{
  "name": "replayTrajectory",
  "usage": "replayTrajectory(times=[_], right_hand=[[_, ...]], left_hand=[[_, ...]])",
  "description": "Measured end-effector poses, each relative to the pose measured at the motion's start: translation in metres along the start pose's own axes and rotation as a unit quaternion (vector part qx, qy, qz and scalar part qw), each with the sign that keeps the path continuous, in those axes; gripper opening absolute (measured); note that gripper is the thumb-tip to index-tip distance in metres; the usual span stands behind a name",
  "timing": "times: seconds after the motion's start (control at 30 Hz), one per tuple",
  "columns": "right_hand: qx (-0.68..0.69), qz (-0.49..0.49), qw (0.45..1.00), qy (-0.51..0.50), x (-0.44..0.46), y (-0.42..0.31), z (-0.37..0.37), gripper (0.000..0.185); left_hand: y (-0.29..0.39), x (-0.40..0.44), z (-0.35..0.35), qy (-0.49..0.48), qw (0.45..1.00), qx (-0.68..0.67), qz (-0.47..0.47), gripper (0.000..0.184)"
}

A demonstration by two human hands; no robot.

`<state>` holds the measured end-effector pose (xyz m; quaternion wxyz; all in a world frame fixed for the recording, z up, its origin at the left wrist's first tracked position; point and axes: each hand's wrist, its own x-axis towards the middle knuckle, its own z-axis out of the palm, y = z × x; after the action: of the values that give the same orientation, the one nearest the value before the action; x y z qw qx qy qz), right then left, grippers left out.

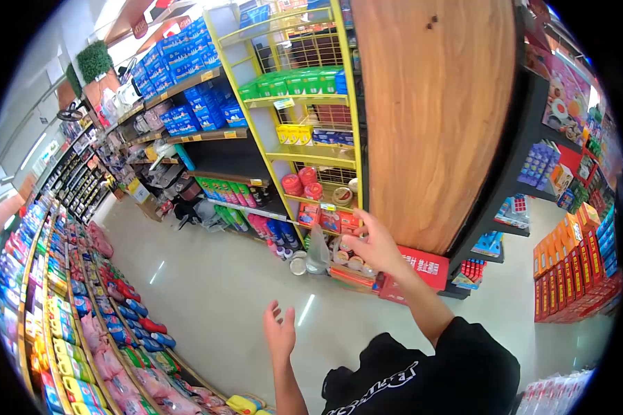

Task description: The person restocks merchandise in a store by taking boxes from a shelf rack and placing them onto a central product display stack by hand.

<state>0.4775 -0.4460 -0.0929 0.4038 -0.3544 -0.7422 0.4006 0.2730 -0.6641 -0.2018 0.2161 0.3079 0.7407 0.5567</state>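
Where the yellow rack comes down near the floor, the person's right hand reaches over the bottom level, fingers spread and loosely bent, with nothing that I can see gripped in them. Whether a fingertip touches the red packs behind it, I can't tell from here. The left hand is well apart from it, out over the floor, its fingers open and curled a little, holding nothing.

Nearest the right hand are some small round-topped pots, grouped on the lowest level just below it, with a limp, see-through bag beside them. I'd judge the pots fairly light and rigid, perhaps a bit slippery round the sides; a grip across the rim or round the body ought to suit them. The bag looks soft and thin, best gathered at its narrow top.

As for containers, red round tubs are stacked one level up, near a flat round tin; their contents don't show. Higher still come yellow boxes, then a row of green boxes, all apparently closed. What is inside the bag is too blurred to make out.
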Motion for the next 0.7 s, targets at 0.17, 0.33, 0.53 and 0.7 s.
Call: replayTrajectory(times=[0.17, 0.33, 0.53, 0.7], right_hand=[[-0.040, -0.004, 0.999, 0.025, 0.099, 0.015, 0.056, 0.071], [-0.012, -0.055, 0.997, 0.056, 0.212, 0.044, 0.112, 0.067], [-0.208, -0.195, 0.943, 0.172, 0.368, 0.032, 0.142, 0.058], [-0.374, -0.252, 0.855, 0.256, 0.483, 0.017, 0.148, 0.046]], left_hand=[[0.024, 0.123, -0.011, -0.036, 0.996, 0.015, 0.086, 0.061], [0.040, 0.259, 0.010, -0.048, 0.989, 0.039, 0.132, 0.060], [0.070, 0.442, 0.042, -0.059, 0.959, 0.101, 0.258, 0.055], [0.137, 0.565, 0.071, -0.021, 0.915, 0.124, 0.384, 0.057]])
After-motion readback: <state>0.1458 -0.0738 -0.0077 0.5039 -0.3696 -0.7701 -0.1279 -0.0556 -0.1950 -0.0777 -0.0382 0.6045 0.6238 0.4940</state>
